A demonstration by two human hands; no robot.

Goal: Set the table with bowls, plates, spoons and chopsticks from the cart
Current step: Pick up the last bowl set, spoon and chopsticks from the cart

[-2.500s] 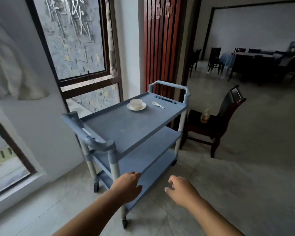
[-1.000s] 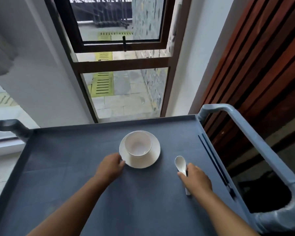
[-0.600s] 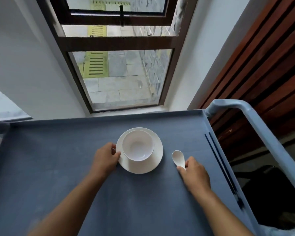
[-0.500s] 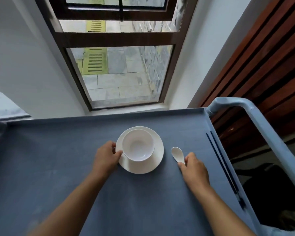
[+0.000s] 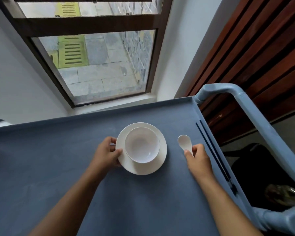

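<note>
Plate [image 5: 162,156] and bowl [image 5: 142,144] sit mid-frame on the top shelf of the blue cart [image 5: 58,150], the bowl upright on the plate. At their left my left hand [image 5: 106,154] grips the plate's left rim, thumb on top and fingers curled at its edge. To the right of the plate is the white spoon [image 5: 184,143]. My right hand [image 5: 198,160] pinches its handle, with the scoop pointing away from me. Further right the dark chopsticks [image 5: 211,153] lie side by side along the cart's right edge, untouched, just inside the cart handle [image 5: 255,113]. I judge the job barely begun: no table is in view, everything has yet to be carried over, and the chopsticks have yet to be picked up.
</note>
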